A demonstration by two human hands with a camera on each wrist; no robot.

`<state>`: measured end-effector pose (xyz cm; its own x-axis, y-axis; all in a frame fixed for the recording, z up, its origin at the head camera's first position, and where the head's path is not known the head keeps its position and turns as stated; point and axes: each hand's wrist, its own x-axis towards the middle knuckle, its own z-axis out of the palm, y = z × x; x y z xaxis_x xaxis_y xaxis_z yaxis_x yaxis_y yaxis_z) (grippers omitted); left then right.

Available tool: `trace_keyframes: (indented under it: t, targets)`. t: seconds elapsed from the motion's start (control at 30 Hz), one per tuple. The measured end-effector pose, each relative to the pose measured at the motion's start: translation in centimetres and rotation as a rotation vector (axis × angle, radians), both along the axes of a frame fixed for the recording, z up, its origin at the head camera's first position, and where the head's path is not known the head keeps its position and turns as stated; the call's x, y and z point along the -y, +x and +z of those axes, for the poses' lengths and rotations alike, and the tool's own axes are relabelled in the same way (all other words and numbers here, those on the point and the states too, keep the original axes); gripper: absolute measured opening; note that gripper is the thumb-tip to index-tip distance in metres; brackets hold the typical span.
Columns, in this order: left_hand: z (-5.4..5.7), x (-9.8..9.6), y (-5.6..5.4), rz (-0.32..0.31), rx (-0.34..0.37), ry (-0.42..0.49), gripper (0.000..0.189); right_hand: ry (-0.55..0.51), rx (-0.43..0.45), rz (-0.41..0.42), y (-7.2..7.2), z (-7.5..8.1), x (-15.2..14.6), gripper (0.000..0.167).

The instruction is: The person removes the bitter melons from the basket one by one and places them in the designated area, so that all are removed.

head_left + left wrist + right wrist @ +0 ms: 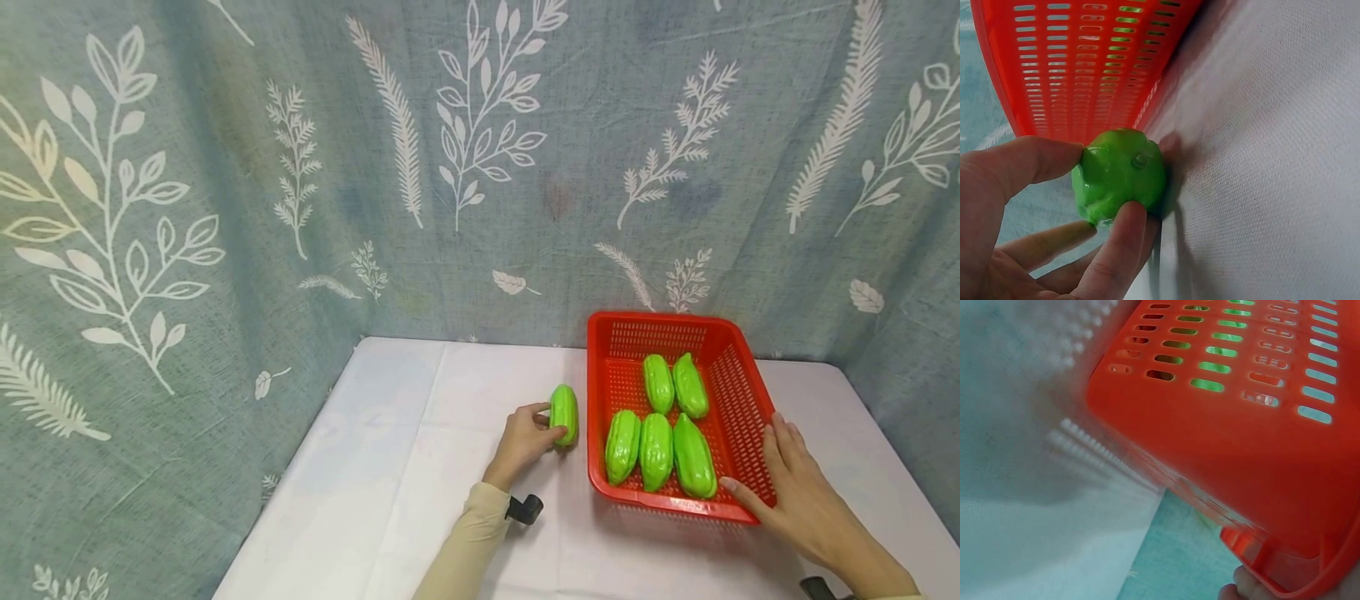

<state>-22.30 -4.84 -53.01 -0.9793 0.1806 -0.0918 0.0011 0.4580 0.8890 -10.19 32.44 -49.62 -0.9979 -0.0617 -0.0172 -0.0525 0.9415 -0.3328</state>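
My left hand [522, 437] holds a green ridged gourd [564, 414] between thumb and fingers, just left of the red plastic basket [596, 392]. In the left wrist view the held gourd [1119, 178] shows its blunt end, close over the white cloth and near the basket wall. Several similar gourds [656, 452] lie inside the basket, three in the front row and two behind. At the basket's front right corner rests my right hand [806, 508], fingers fairly straight along the right rim and thumb at the front rim. Its fingertips [1244, 584] show by the rim in the right wrist view.
A white cloth [420, 500] covers the table, with a fold line running front to back. Blue-grey curtains [465, 250] with white leaf prints hang behind and at both sides. The basket stands near the table's back edge.
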Motion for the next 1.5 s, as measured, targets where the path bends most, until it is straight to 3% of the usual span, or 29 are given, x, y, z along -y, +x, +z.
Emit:
trace_keyframes:
  t: [0.53, 0.7, 0.83, 1.1, 1.3, 1.5]
  targets:
    - [-0.5, 0.1, 0.1, -0.005, -0.032, -0.031, 0.062, 0.003, -0.008, 0.004, 0.1, 0.2, 0.1, 0.116]
    - [-0.5, 0.3, 0.3, 0.0, -0.061, -0.102, 0.061, -0.002, -0.011, 0.009, 0.2, 0.1, 0.2, 0.115]
    - [-0.3, 0.5, 0.4, 0.022, -0.086, -0.156, 0.06, -0.001, -0.015, 0.011, 0.2, 0.1, 0.1, 0.114]
    - [-0.1, 1.6, -0.3, 0.09, -0.098, -0.121, 0.058, 0.007, -0.001, 0.003, 0.1, 0.0, 0.0, 0.116]
    - [1.2, 2.6, -0.8, 0.102, -0.149, -0.043, 0.056, 0.004, -0.007, 0.004, 0.2, -0.1, 0.0, 0.115]
    - [3.6, 3.1, -0.7, 0.092, -0.186, 0.032, 0.051, -0.01, -0.029, 0.012, 0.3, -0.1, 0.0, 0.114]
